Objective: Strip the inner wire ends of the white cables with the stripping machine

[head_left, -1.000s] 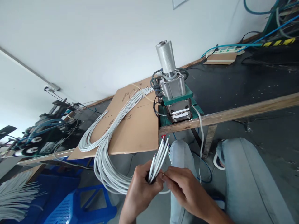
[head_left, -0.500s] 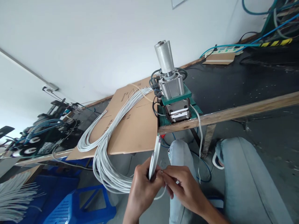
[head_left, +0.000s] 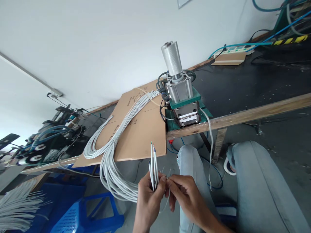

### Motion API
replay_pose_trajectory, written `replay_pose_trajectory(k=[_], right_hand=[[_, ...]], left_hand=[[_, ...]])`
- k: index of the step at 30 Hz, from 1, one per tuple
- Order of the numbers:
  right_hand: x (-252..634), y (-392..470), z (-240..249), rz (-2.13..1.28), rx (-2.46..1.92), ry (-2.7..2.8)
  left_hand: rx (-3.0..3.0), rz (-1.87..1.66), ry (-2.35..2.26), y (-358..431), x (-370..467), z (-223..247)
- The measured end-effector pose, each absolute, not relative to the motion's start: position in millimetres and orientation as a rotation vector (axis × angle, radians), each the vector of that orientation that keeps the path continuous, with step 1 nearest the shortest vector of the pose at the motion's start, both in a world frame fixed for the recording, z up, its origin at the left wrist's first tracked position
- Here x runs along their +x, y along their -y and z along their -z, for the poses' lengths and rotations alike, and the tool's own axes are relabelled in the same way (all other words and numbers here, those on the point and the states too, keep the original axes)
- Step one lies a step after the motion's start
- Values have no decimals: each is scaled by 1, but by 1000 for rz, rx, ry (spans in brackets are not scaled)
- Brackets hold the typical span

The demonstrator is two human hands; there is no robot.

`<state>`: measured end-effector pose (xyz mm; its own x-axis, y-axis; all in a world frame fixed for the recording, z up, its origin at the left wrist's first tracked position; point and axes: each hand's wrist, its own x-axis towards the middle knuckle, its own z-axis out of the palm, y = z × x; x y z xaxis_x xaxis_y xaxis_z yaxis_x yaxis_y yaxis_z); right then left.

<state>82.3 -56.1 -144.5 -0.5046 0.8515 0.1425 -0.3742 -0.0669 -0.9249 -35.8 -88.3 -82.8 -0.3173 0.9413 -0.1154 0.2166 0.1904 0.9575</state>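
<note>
Several white cable ends (head_left: 154,168), with small coloured wire tips, stand up out of my left hand (head_left: 151,194), which is closed around them. My right hand (head_left: 186,195) touches its fingertips to my left thumb, pinched on a thin cable end too small to make out well. A thin white strand (head_left: 167,202) curves down below the fingers. From behind my left hand, a thick bundle of white cables (head_left: 115,176) loops up onto a cardboard sheet (head_left: 145,136).
A metal pneumatic press (head_left: 181,90) on a green base stands at the edge of the black table (head_left: 243,94). A blue stool (head_left: 97,216) and more white cables (head_left: 19,207) are lower left. My knees are below the table edge.
The held cable ends have fanned apart and shifted left, showing their coloured tips. Both hands stay together, and the view has shifted slightly.
</note>
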Motion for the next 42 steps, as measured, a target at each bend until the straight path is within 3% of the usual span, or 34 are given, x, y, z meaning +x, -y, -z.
replay_pose_trajectory(k=[15, 22, 42], right_hand=[[82, 57, 144, -1540, -624, 1418], [85, 52, 142, -1654, -598, 1401], [82, 55, 143, -1606, -653, 1346]], left_hand=[[1227, -1308, -1881, 95, -28, 98], [1122, -1268, -1713, 93, -31, 92], [1236, -1231, -1812, 90, -29, 98]])
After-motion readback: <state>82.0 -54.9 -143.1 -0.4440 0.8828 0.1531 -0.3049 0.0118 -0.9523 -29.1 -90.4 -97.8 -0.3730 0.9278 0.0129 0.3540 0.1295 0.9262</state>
